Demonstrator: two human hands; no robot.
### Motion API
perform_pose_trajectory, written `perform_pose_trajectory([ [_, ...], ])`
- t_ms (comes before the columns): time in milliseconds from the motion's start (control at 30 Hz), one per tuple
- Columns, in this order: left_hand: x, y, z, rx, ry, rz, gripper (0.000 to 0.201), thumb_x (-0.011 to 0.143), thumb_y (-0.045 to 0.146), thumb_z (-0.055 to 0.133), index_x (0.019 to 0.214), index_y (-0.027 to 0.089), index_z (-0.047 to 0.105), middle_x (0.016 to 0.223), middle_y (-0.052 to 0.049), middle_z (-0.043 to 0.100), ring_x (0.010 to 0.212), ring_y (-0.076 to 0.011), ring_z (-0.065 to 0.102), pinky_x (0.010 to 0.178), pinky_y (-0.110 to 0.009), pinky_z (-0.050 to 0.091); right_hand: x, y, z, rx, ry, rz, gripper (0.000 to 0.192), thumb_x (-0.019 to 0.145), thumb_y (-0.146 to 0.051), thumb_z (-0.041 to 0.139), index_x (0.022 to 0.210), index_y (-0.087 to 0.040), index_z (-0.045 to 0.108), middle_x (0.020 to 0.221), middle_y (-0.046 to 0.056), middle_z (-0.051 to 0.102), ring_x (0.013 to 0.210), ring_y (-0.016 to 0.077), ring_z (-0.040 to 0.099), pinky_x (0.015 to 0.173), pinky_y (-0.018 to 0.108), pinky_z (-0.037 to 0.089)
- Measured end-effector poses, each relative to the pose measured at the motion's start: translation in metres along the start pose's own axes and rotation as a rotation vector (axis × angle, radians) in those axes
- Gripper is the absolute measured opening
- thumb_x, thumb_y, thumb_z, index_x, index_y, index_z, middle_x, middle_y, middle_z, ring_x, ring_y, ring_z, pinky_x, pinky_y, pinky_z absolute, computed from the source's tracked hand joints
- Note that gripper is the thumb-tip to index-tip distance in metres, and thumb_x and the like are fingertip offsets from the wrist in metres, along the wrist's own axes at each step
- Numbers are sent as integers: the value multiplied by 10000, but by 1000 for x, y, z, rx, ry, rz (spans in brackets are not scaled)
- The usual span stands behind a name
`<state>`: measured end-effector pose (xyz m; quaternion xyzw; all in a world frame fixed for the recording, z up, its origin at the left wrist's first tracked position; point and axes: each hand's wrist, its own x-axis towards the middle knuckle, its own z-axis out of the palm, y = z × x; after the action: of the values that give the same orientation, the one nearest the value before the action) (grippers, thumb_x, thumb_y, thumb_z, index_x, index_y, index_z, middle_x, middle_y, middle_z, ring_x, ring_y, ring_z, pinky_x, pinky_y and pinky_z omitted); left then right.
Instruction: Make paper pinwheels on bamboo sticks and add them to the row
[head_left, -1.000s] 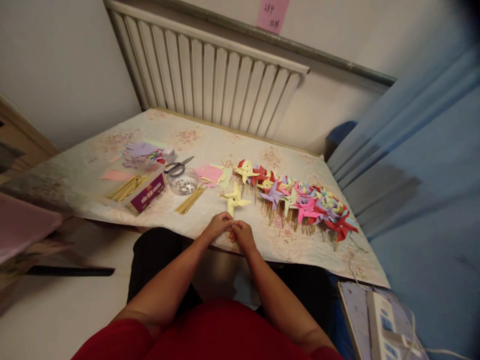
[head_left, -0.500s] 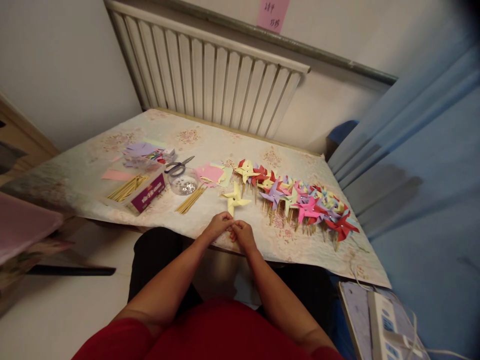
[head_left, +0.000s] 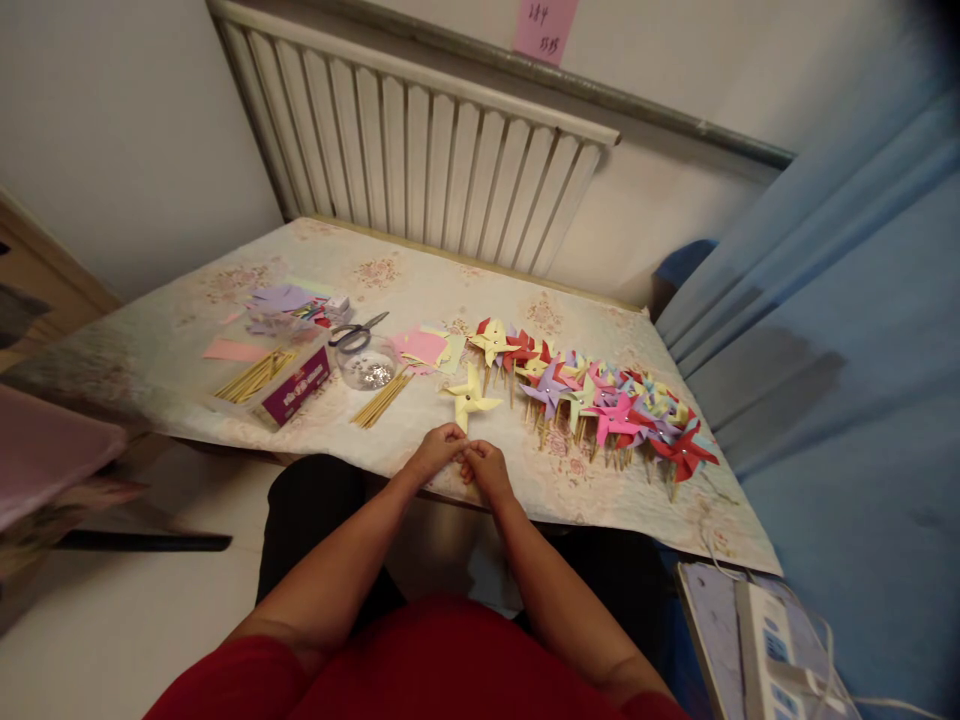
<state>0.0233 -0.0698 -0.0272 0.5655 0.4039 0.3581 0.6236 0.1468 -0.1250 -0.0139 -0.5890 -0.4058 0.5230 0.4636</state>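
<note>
Left hand (head_left: pixel 435 452) and right hand (head_left: pixel 486 468) pinch the yellow paper pinwheel's (head_left: pixel 470 396) stick (barely visible); twisting could tear its blades.

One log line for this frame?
left hand + right hand: together at yellow pinwheel | pinwheel row: right | sticks, scissors: left

Both bare forearms reached up from the lower middle of the frame and converged just below its centre. The left hand (head_left: pixel 436 452) and the right hand (head_left: pixel 486 468) met there, fingertips pressed together, fingers curled inward in a pinch. Knuckles faced upward, wrists were slightly bent, and the elbows spread apart toward the bottom edge.
</note>
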Motion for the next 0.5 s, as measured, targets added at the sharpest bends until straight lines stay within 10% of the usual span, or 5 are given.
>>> perform_pose_trajectory([
  [500,-2,5,2,7,13,-20,190,683,326,644,722,168,548,543,47,529,518,-106,477,537,-234,352,0,1,0,4,7,-8,105,740,-256,534,695,-176,586,457,-43,566,344,90,475,379,193,371],
])
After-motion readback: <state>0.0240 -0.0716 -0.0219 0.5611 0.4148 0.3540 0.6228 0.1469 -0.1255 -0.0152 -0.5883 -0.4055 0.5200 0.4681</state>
